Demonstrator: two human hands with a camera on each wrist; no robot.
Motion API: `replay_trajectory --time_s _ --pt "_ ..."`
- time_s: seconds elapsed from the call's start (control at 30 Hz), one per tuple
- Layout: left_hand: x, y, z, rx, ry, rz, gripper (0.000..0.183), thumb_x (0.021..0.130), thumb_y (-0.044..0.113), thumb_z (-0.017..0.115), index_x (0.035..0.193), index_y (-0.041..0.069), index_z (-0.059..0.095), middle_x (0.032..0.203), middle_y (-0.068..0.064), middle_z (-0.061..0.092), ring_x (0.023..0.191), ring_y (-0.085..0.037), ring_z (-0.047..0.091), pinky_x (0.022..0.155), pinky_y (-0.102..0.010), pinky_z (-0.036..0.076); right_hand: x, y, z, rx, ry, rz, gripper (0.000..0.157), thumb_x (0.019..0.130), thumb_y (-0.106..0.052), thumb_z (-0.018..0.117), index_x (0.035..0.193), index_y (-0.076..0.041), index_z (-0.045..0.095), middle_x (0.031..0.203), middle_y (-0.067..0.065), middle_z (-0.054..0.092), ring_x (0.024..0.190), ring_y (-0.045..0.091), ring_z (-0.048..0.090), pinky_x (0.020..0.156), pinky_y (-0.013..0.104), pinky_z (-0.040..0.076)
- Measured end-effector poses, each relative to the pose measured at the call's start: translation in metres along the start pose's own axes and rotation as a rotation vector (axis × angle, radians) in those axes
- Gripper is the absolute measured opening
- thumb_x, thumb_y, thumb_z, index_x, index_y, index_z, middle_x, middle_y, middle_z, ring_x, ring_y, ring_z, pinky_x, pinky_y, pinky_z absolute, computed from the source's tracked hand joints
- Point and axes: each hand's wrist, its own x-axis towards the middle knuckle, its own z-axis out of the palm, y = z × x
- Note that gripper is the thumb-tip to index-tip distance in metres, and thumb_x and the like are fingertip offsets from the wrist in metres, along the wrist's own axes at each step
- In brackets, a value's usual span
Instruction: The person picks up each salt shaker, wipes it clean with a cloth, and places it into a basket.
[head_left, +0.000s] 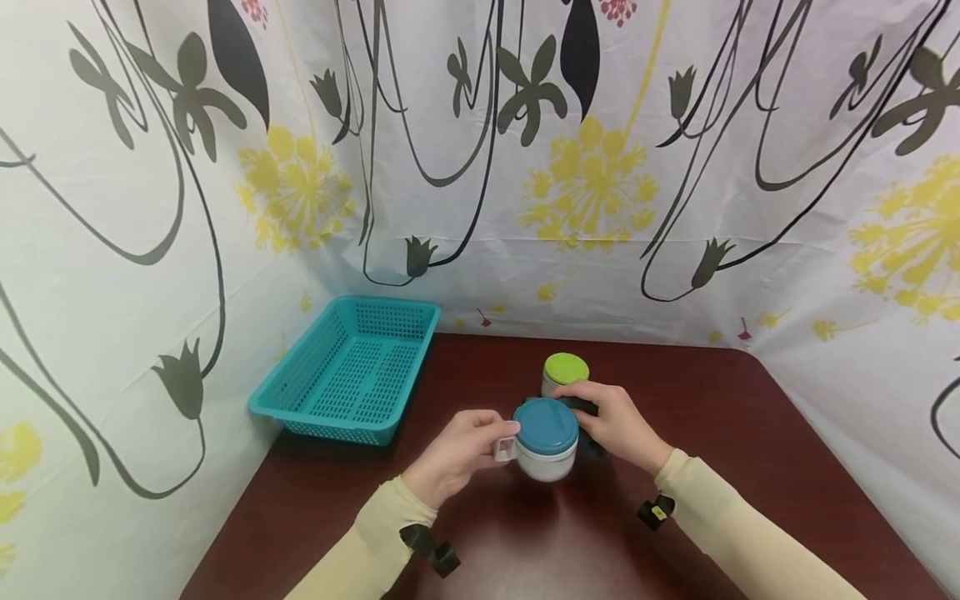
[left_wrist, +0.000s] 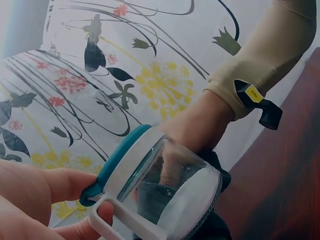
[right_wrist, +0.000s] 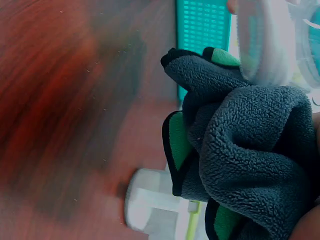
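A glass jar with a blue lid and a white handle is held up over the table, with whitish content at its bottom in the left wrist view. My left hand pinches it at the handle, thumb by the lid's edge. My right hand grips a bunched dark grey cloth with green on its other side, close against the jar's far side. Whether cloth and glass touch everywhere is hidden. Just behind stands a second jar with a lime-green lid.
A turquoise plastic basket stands at the back left of the dark red-brown table. A white patterned sheet hangs behind and along the sides. Black camera straps sit on both sleeves.
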Motion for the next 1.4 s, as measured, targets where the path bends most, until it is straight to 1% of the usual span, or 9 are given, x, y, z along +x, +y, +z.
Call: replay_trajectory --time_s 0.17,0.33,0.47,0.63,0.77,0.97,1.17,1.23,1.4 --pt "0.001 0.001 0.001 -0.01 0.005 -0.004 0.026 0.093 0.024 0.073 0.084 0.002 0.063 0.096 -0.011 0.062 0.096 -0.028 0.063 0.092 -0.052 0.053 -0.002 0.001 0.002 0.04 0.007 0.043 0.044 0.091 -0.004 0.073 0.124 -0.033 0.067 0.12 -0.013 0.065 0.111 0.011 0.062 0.087 0.034 0.056" --pt "0.003 -0.003 -0.001 -0.026 0.023 -0.028 0.023 0.093 0.023 0.073 0.086 0.003 0.066 0.094 -0.01 0.061 0.096 -0.028 0.061 0.094 -0.054 0.051 -0.001 0.001 0.001 0.084 0.025 0.078 0.045 0.093 -0.004 0.071 0.121 -0.039 0.067 0.12 -0.016 0.064 0.105 0.009 0.061 0.084 0.035 0.055" --pt "0.004 -0.008 -0.002 -0.035 0.035 -0.052 0.021 0.092 0.023 0.074 0.085 0.004 0.067 0.095 -0.01 0.062 0.095 -0.028 0.061 0.094 -0.054 0.051 -0.001 0.001 0.001 0.113 0.027 0.104 0.044 0.093 -0.005 0.071 0.119 -0.04 0.068 0.119 -0.016 0.064 0.101 0.01 0.061 0.082 0.034 0.055" --pt "0.005 -0.009 -0.003 -0.048 0.04 -0.07 0.021 0.09 0.023 0.076 0.089 0.003 0.07 0.097 -0.011 0.063 0.095 -0.029 0.061 0.093 -0.053 0.052 0.001 -0.002 -0.002 0.135 0.041 0.078 0.042 0.093 -0.004 0.07 0.121 -0.037 0.069 0.12 -0.012 0.065 0.101 0.014 0.061 0.079 0.033 0.056" --pt "0.005 -0.01 -0.003 -0.076 0.036 -0.082 0.021 0.089 0.02 0.077 0.092 0.001 0.071 0.1 -0.012 0.064 0.095 -0.029 0.062 0.093 -0.055 0.052 0.004 -0.006 -0.006 0.144 0.048 0.057 0.042 0.094 -0.004 0.069 0.122 -0.036 0.069 0.122 -0.012 0.065 0.102 0.014 0.062 0.079 0.033 0.056" --pt "0.006 -0.013 -0.004 -0.084 0.068 -0.076 0.019 0.088 0.017 0.078 0.09 0.001 0.069 0.1 -0.013 0.063 0.095 -0.03 0.063 0.089 -0.055 0.054 0.005 -0.01 -0.01 0.136 0.047 0.055 0.044 0.093 -0.002 0.07 0.12 -0.037 0.069 0.12 -0.013 0.065 0.101 0.012 0.061 0.081 0.033 0.055" --pt "0.006 -0.014 -0.003 -0.079 0.079 -0.076 0.022 0.088 0.019 0.077 0.095 0.0 0.07 0.101 -0.013 0.062 0.097 -0.03 0.063 0.088 -0.053 0.055 0.008 -0.013 -0.012 0.144 0.066 0.02 0.042 0.092 -0.001 0.07 0.121 -0.032 0.069 0.121 -0.01 0.065 0.102 0.014 0.061 0.082 0.041 0.055" --pt "0.006 -0.014 -0.003 -0.079 0.08 -0.074 0.023 0.089 0.02 0.077 0.096 0.0 0.07 0.102 -0.013 0.063 0.098 -0.03 0.063 0.088 -0.053 0.055 0.01 -0.014 -0.013 0.145 0.06 0.006 0.042 0.092 -0.001 0.07 0.122 -0.031 0.069 0.121 -0.009 0.065 0.103 0.014 0.061 0.082 0.042 0.055" --pt "0.005 -0.013 -0.004 -0.083 0.077 -0.078 0.023 0.089 0.021 0.077 0.096 0.0 0.07 0.104 -0.014 0.064 0.099 -0.031 0.063 0.088 -0.051 0.055 0.013 -0.015 -0.014 0.141 0.023 0.005 0.042 0.094 -0.003 0.069 0.123 -0.033 0.069 0.122 -0.012 0.065 0.104 0.012 0.06 0.083 0.037 0.055"
